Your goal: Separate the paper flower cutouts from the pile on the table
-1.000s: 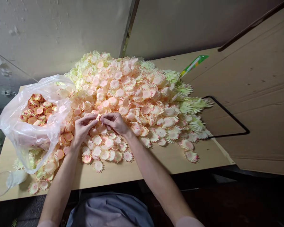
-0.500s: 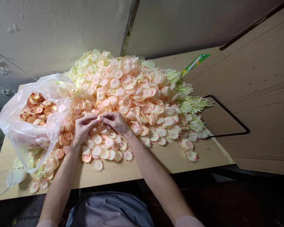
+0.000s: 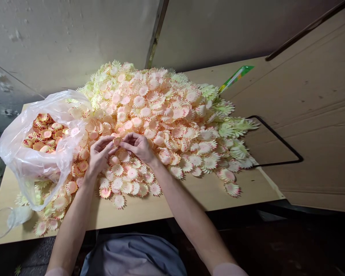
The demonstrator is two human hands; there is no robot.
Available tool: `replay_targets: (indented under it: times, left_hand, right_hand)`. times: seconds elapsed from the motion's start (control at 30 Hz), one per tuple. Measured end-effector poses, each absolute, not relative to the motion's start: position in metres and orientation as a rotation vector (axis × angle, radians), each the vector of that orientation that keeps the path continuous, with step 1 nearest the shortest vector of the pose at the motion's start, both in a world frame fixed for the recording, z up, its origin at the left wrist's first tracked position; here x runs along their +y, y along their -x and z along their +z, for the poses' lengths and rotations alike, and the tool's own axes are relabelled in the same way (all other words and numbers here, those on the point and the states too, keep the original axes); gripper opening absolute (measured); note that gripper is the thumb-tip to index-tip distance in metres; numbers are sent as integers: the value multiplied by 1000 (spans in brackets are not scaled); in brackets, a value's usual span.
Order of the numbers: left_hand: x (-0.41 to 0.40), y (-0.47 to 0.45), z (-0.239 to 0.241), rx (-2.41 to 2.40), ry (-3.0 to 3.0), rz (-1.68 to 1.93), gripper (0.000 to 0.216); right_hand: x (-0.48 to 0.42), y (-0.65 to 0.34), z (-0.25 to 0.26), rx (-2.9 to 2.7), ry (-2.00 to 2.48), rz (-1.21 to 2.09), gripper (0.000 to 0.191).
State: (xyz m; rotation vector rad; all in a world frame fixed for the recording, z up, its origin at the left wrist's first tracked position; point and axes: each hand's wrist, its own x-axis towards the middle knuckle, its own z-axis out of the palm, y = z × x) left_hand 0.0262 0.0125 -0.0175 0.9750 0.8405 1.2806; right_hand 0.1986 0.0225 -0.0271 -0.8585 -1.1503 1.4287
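Note:
Between my two hands is a small peach flower petal piece (image 3: 116, 142) with a jagged rim. The fingertips of my left hand (image 3: 100, 152) pinch it from the left. My right hand (image 3: 140, 147) has its thumb and forefinger closed at the piece's right edge. Both hands are just above a big heap of petal pieces (image 3: 161, 103), pale pink, peach and yellow-green, many with red-tipped edges. Left of my hands, an open clear plastic bag (image 3: 14, 153) holds darker red-and-orange petal pieces (image 3: 47, 132).
A clear plastic cup (image 3: 2, 222) lies on its side at the table's (image 3: 126, 214) front left. A green-and-yellow packet (image 3: 236, 78) sticks out behind the heap. On the right are a black wire frame (image 3: 278, 140) and a large cardboard sheet (image 3: 313, 115). A wall (image 3: 74, 42) stands behind.
The petal piece has turned and now shows more of its face. My left hand has shifted slightly left and down, and the right-hand fingers have loosened a little.

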Motion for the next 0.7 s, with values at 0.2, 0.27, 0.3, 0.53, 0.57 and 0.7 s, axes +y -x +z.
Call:
replay_targets:
  times: [0.2, 0.27, 0.3, 0.53, 0.57, 0.7]
  left_hand:
    - [11, -25, -18, 923, -1094, 1230, 23]
    - [11, -26, -17, 928, -1148, 1247, 24]
    - [11, -26, -17, 936, -1164, 1255, 24]
    - [13, -28, -17, 910, -1103, 1293, 25]
    - [13, -28, -17, 906, -1109, 1285, 26]
    - [11, -29, -16, 928, -1173, 1234, 32]
  right_hand:
    - [23, -199, -28, -1151, 863, 1398, 37]
    - [23, -199, -27, -1167, 883, 1383, 39]
    - [22, -199, -26, -1172, 892, 1384, 39]
    - [21, -200, -26, -1204, 883, 1412, 35]
    - [21, -200, -27, -1215, 873, 1416, 34]
    - [22, -202, -28, -1225, 833, 1434, 32]
